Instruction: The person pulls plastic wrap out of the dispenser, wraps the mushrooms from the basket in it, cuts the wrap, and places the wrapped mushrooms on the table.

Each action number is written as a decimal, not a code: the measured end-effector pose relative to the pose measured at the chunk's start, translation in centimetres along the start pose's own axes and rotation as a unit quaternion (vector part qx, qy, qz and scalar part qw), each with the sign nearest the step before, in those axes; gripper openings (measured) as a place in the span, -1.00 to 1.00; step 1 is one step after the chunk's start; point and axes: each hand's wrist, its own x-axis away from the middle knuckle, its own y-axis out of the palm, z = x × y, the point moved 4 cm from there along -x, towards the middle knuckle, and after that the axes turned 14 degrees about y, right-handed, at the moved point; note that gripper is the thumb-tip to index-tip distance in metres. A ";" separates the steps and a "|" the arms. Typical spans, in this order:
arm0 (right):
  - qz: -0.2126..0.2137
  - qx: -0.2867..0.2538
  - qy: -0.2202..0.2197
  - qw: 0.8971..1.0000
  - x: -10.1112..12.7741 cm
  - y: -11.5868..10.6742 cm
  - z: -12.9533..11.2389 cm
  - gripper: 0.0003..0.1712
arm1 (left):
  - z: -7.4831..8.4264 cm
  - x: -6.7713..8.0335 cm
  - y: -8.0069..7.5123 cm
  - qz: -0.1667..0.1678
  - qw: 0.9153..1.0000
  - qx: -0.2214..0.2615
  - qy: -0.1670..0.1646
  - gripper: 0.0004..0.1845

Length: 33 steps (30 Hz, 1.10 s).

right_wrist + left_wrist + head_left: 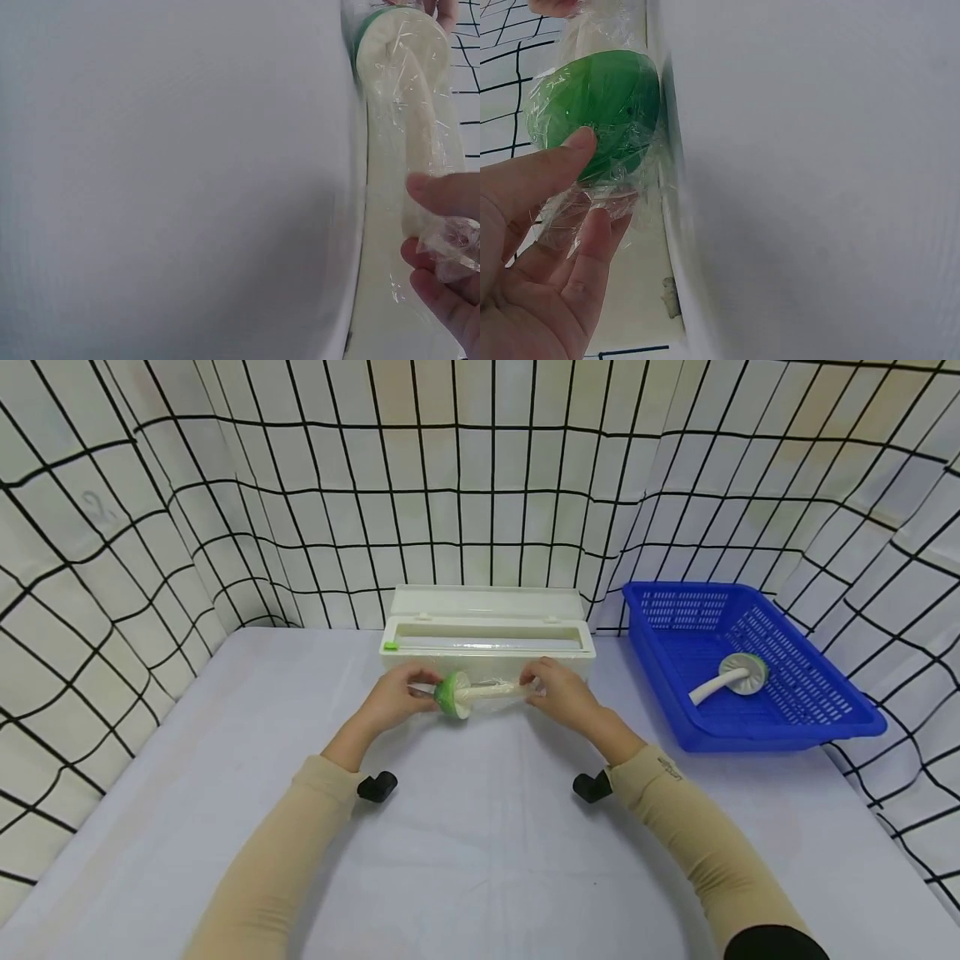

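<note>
No readable writing anywhere. A small dark mark sits on the right sleeve (670, 767) near the wrist, too small to read; a faint scrawl on the far-left wall cloth is just as illegible.

Green-capped toy mushroom (456, 693) held between both hands above the table (480, 860), at centre, just in front of the white dispenser box (487, 635). Pale stem points right, cap left. It is wrapped in clear film (592, 210), which bunches loose past both ends.

Left hand (393, 697): fingers curled about the cap end, thumb tip on the green cap and fingertips (589, 225) under the crumpled film in the left wrist view. Right hand (558, 689): pinching the stem end and the twisted film there; the right wrist view shows only fingertips (442, 195), the rest cut off at the frame edge.

Hard to make out: whether the mushroom touches the box front. Both wrist views are mostly filled with blank white surface.

Dispenser box: lid open and tipped back, long slot showing a roll inside, small green tab (390, 647) at its left end.

Blue slotted basket (795, 727), far right on the table, well apart from the hands: holds one second mushroom (731, 678), white, lying on its side, underside up.

Black wrist-camera mounts (377, 786) show under both forearms.
</note>
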 end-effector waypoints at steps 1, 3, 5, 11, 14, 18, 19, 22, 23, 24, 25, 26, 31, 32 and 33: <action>-0.008 -0.005 0.005 1.000 -0.1 0.0 0.0 -0.71 | 0.0 -0.1 0.1 0.001 1.000 0.000 0.000 -0.55; -0.022 -0.019 0.016 0.999 -0.2 -0.1 0.2 -0.72 | 0.2 -0.2 0.2 0.001 1.000 -0.008 0.006 -0.56; -0.030 -0.031 0.018 0.999 -0.1 -0.2 0.5 -0.74 | 0.3 -0.2 0.3 0.003 1.000 -0.013 0.007 -0.57; -0.021 -0.038 -0.009 0.999 -0.2 -0.2 1.0 -0.72 | 0.5 -0.3 0.3 -0.002 1.000 -0.026 -0.001 -0.58; -0.006 -0.031 -0.024 0.999 -0.4 -0.1 1.2 -0.74 | 0.6 -0.2 0.2 -0.010 0.999 -0.030 -0.004 -0.53; 0.007 -0.029 -0.022 0.999 -0.7 0.0 1.3 -0.82 | 0.5 0.1 0.0 -0.025 0.999 -0.042 -0.007 -0.48; 0.007 -0.030 -0.018 0.999 -0.7 0.0 1.4 -0.83 | 0.5 0.1 0.0 -0.029 0.998 -0.046 -0.008 -0.48; 0.002 -0.034 -0.012 0.999 -0.8 -0.1 1.6 -0.87 | 0.3 0.4 -0.1 -0.041 0.997 -0.062 -0.010 -0.46; -0.001 -0.033 -0.011 0.999 -0.9 -0.1 1.6 -0.88 | 0.2 0.4 -0.2 -0.045 0.997 -0.067 -0.008 -0.45; -0.005 -0.031 -0.011 0.999 -0.9 -0.2 1.7 -0.89 | 0.2 0.5 -0.3 -0.048 0.996 -0.072 -0.007 -0.44; -0.009 -0.026 -0.011 1.000 -0.9 -0.2 1.7 -0.90 | 0.2 0.6 -0.4 -0.053 0.996 -0.078 -0.003 -0.43; -0.012 -0.020 -0.012 1.000 -0.9 -0.3 1.7 -0.89 | 0.2 0.7 -0.4 -0.057 0.995 -0.082 0.002 -0.43; -0.018 0.018 -0.015 1.000 -0.7 -0.8 1.6 -0.83 | 0.3 1.1 -0.7 -0.085 0.992 -0.094 0.025 -0.40; -0.016 0.024 -0.017 0.999 -0.7 -0.9 1.5 -0.82 | 0.4 1.1 -0.7 -0.090 0.991 -0.095 0.028 -0.40; -0.014 0.029 -0.018 0.999 -0.6 -1.0 1.5 -0.81 | 0.5 1.2 -0.8 -0.095 0.990 -0.098 0.032 -0.39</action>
